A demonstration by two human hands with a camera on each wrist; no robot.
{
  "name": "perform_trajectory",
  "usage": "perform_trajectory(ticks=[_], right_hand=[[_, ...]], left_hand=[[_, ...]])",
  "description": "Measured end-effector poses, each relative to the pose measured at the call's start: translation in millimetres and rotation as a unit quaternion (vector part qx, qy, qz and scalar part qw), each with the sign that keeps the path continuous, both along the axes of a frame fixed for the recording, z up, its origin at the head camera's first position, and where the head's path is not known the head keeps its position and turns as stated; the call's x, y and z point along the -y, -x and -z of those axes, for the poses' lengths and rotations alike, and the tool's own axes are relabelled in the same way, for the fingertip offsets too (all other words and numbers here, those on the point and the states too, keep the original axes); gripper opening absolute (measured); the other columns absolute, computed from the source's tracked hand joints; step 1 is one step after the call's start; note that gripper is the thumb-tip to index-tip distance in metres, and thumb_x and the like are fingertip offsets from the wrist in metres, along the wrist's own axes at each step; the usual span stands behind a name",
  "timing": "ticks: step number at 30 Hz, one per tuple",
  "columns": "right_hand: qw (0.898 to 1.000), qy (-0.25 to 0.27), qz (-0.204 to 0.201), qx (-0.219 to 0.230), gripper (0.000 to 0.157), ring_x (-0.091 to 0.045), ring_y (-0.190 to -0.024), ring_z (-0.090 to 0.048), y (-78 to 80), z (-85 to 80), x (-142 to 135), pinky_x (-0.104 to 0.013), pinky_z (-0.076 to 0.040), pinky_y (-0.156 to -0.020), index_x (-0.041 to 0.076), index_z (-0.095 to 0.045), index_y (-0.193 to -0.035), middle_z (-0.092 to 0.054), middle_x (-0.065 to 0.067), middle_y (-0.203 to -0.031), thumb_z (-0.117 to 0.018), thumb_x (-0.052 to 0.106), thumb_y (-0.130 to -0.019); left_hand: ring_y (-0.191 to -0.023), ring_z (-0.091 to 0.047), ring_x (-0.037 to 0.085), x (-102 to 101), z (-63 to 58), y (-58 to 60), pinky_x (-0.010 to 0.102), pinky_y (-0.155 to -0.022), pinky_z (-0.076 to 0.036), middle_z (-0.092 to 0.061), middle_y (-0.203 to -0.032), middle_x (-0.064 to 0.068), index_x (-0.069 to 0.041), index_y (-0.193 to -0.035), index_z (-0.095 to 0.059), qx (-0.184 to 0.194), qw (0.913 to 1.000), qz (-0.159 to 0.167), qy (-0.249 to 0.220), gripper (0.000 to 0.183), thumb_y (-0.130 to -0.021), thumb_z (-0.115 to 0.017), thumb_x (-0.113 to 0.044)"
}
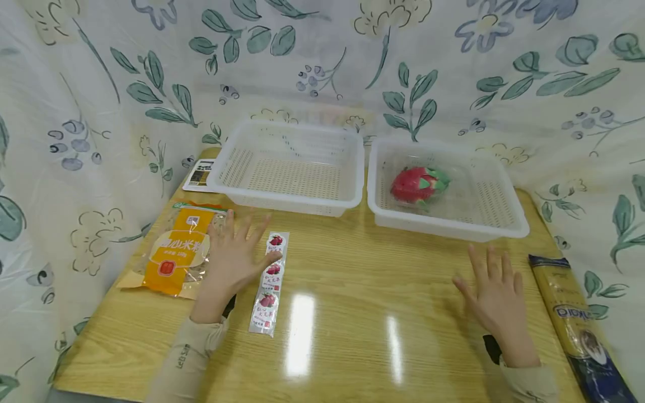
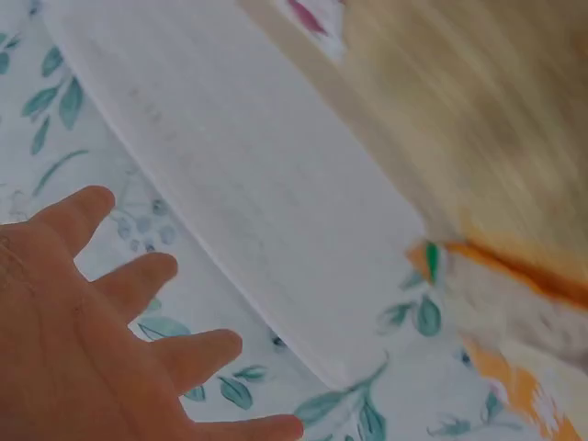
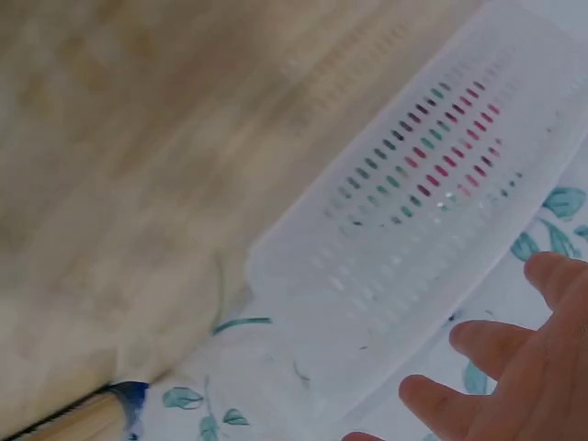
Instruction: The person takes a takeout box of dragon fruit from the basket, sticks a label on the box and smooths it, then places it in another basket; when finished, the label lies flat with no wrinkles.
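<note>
My left hand (image 1: 233,260) is spread with straight fingers between an orange and clear food packet (image 1: 176,249) and a strip of dragon fruit stickers (image 1: 269,285). It holds nothing. Over on the right, my right hand (image 1: 496,296), its fingers also spread and holding nothing, hovers in front of a white basket (image 1: 448,226). In that basket lies a red dragon fruit (image 1: 413,184) with green scales, seemingly in clear wrapping. Both wrist views show the hands, the left (image 2: 83,322) and the right (image 3: 514,377), with fingers apart and no object in them.
A second white basket (image 1: 287,201) stands at the back left, with a white and dark packet (image 1: 200,174) beside it. A long yellow and blue pasta packet (image 1: 579,324) lies along the right edge of the wooden table (image 1: 353,336). Patterned cloth (image 1: 322,61) hangs behind.
</note>
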State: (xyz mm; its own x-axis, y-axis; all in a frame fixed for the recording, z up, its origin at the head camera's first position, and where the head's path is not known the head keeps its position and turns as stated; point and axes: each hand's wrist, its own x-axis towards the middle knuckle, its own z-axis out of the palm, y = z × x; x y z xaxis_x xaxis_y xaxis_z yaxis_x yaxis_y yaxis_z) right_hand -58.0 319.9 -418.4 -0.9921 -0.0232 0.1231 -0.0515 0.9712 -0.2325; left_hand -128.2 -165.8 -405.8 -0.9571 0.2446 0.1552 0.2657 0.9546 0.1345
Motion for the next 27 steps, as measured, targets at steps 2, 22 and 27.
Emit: perform_trajectory(ticks=[2,22,27], right_hand=[[1.000,-0.004,-0.010,-0.009,0.073,-0.054,-0.145,-0.001,5.4,-5.0,0,-0.077,-0.011,-0.106,0.024,-0.005,-0.158,-0.006,-0.027,-0.160,-0.039,0.053,-0.100],[0.964,0.215,-0.096,0.127,0.068,-0.043,-0.147,0.014,163.4,-104.8,-4,-0.063,0.004,-0.117,0.009,0.013,-0.154,0.019,-0.019,-0.160,-0.004,0.051,-0.103],[0.941,0.267,-0.053,0.201,0.074,-0.037,-0.145,0.026,198.9,-101.3,-11,-0.059,0.012,-0.118,0.011,0.022,-0.151,0.029,-0.015,-0.157,0.001,0.059,-0.098]], left_hand=[[-0.146,-0.010,0.050,-13,-1.7,0.2,0.075,-0.111,-0.006,-0.017,-0.163,0.011,-0.030,-0.156,-0.018,0.008,0.9998,0.015,-0.013,0.084,-0.088,-0.037,-0.075],[-0.149,-0.014,0.038,-191,-2.3,31.9,0.067,-0.114,-0.016,-0.007,-0.165,0.004,-0.028,-0.157,-0.007,0.152,0.9401,0.175,-0.249,0.102,-0.074,0.002,-0.087],[-0.149,-0.005,0.044,-218,6.6,38.3,0.071,-0.113,-0.014,0.003,-0.165,0.003,-0.021,-0.157,-0.014,0.135,0.9438,0.150,-0.262,0.094,-0.085,-0.010,-0.081]])
